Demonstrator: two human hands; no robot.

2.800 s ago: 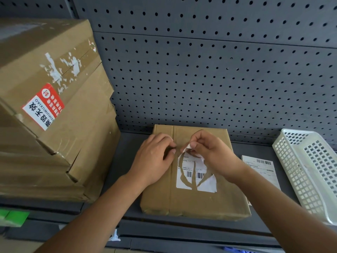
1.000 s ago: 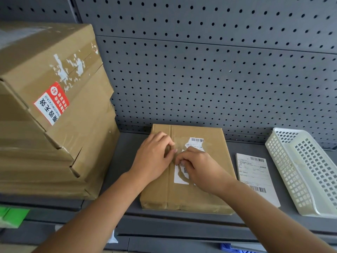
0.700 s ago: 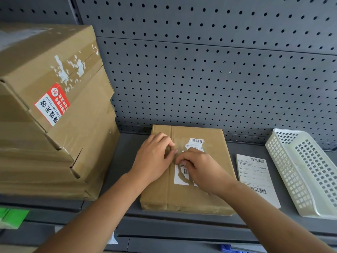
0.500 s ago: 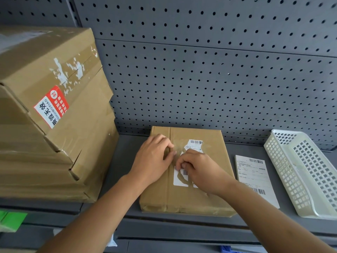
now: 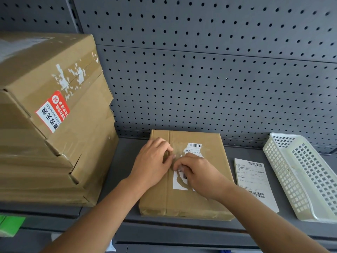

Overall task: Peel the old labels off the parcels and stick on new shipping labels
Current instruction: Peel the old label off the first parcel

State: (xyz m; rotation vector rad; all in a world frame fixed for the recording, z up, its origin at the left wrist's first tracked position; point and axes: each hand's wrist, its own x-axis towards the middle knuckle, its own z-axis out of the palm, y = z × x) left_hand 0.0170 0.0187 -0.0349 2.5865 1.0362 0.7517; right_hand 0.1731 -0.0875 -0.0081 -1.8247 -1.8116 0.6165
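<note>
Your brown parcel point(image 5: 213, 156) lies flat; its old label point(image 5: 194, 148) is torn into white patches; the new shipping label point(image 5: 255, 181) lies just right.

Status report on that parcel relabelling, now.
Left hand curled, bracing parcel. Right hand picking at torn old label, patches stuck on. New label lies beside parcel; nothing blocking.

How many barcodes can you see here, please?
4: one on the upper old-label scrap, one on the lower scrap beside the right hand, two on the loose new label. The hand may hide more.
</note>
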